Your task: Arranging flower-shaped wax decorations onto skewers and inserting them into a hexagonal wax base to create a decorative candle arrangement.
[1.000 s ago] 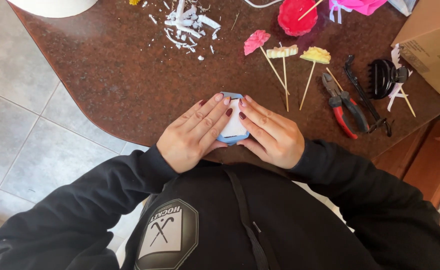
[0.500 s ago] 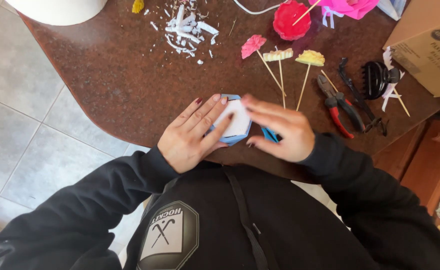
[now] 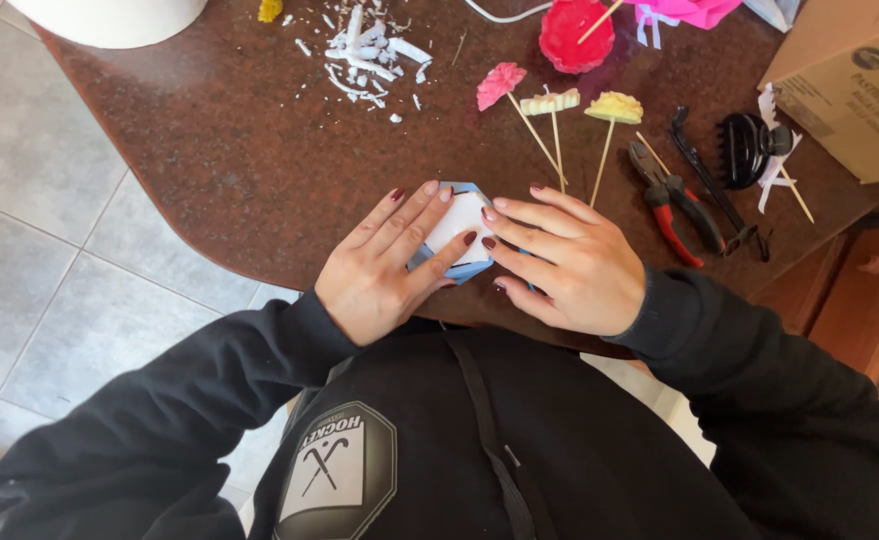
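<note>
Both of our hands are flat on a small piece of folded paper [image 3: 459, 225], blue on the outside with a white face showing, sitting near the close edge of the dark reddish-brown stone table [image 3: 209, 170]. Our left hand [image 3: 384, 265] lies over the paper's left side with fingers spread and stretched out, fingertips pressing down on the white part. Our right hand [image 3: 564, 260] comes in from the right, fingers also extended, tips touching the paper's right edge. Neither hand is curled around anything, they're open and just pinning the paper to the tabletop, so it's pressing rather than gripping.

Further back from the paper we've got three little decorations on wooden sticks: a pink one [image 3: 500, 84], a pale striped one [image 3: 549, 101] and a yellow one [image 3: 614, 106], sticks pointing toward us. Right of those lie red-handled pliers [image 3: 671, 200], and beyond them a black hair claw clip [image 3: 744, 148]. A cardboard box [image 3: 844, 80] sits at the far right corner. Far side, middle, there's a round red thing [image 3: 576, 35] with a stick across it, and to the left a scatter of white scraps [image 3: 364, 55]. Grey floor tiles [image 3: 39, 250] show past the table's left edge.
</note>
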